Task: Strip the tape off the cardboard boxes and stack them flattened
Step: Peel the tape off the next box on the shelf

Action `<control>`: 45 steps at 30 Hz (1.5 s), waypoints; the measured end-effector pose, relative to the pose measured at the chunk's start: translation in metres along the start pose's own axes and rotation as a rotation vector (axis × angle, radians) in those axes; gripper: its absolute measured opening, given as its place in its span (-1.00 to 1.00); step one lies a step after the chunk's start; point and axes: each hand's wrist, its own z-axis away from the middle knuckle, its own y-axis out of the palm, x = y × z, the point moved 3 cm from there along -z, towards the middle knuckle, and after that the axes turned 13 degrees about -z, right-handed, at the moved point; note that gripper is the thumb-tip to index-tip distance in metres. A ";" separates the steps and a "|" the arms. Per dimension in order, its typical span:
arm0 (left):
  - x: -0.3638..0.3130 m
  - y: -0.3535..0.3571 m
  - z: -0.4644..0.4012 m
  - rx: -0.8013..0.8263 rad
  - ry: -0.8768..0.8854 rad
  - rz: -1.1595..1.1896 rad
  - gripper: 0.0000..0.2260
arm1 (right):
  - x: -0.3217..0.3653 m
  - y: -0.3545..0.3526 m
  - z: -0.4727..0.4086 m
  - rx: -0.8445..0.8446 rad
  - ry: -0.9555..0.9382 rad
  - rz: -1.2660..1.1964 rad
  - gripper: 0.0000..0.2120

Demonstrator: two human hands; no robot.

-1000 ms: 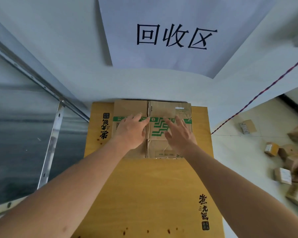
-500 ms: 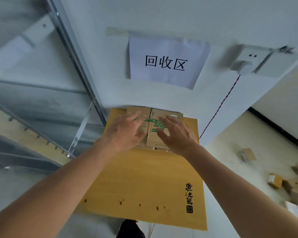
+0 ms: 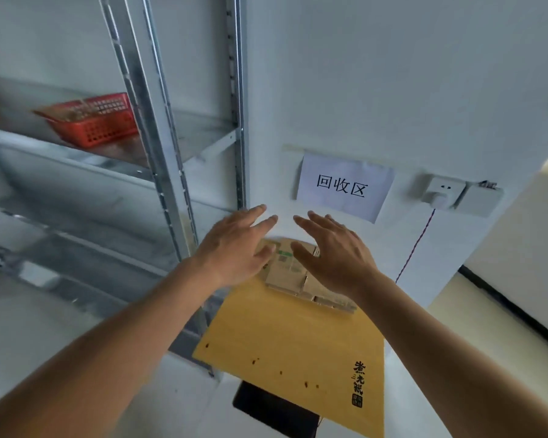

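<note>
Now both hands, left hand (image 3: pixel 234 252) and right hand (image 3: pixel 336 256), are hovering wide and empty over the flattened boxes (image 3: pixel 293 275) lying on the yellow board (image 3: pixel 291 339) beneath the wall sign (image 3: pixel 344 186), seemingly because that marks the stacking place.

A yellow board (image 3: pixel 285 336) carries the flattened cardboard boxes (image 3: pixel 290 273) stacked at its far end.

Flattened cardboard boxes (image 3: pixel 293 275): tan-brown, green printed marks. Large board (image 3: pixel 293 336) beneath: mustard yellow, black characters near corner, small dark red-brown spots. Basket (image 3: pixel 92 123) on shelf: red, grid-perforated. Shelving rack (image 3: pixel 159 128): silver-grey metal. Wall sign (image 3: pixel 344 186): white paper, black characters. Socket (image 3: pixel 442 192): white. Cord (image 3: pixel 415 245): dark red twisted. Wall (image 3: pixel 377 74): pale blue-white.
</note>
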 end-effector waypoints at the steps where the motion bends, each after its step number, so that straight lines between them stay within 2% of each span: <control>1: 0.010 -0.013 0.008 -0.023 -0.013 -0.006 -0.43 | 0.016 -0.004 -0.003 -0.008 -0.023 0.001 -0.40; 7: 0.088 -0.074 0.053 -0.123 -0.098 -0.039 -0.45 | 0.116 -0.008 -0.029 -0.042 -0.169 -0.027 -0.45; 14: 0.219 -0.114 0.103 -0.214 -0.167 -0.044 -0.47 | 0.248 0.019 -0.084 -0.053 -0.280 -0.059 -0.42; 18: 0.307 -0.130 0.129 -0.235 -0.178 -0.104 -0.48 | 0.330 0.044 -0.121 -0.106 -0.371 -0.106 -0.60; 20: 0.349 -0.134 0.141 -0.242 -0.197 -0.116 -0.48 | 0.369 0.059 -0.140 -0.081 -0.397 -0.121 -0.61; 29: 0.522 -0.129 0.153 -0.170 -0.339 -0.132 -0.46 | 0.489 0.130 -0.264 -0.013 -0.430 -0.174 -0.43; 45: 0.851 -0.082 0.101 -0.182 -0.564 -0.146 -0.47 | 0.657 0.278 -0.555 0.058 -0.614 -0.194 -0.50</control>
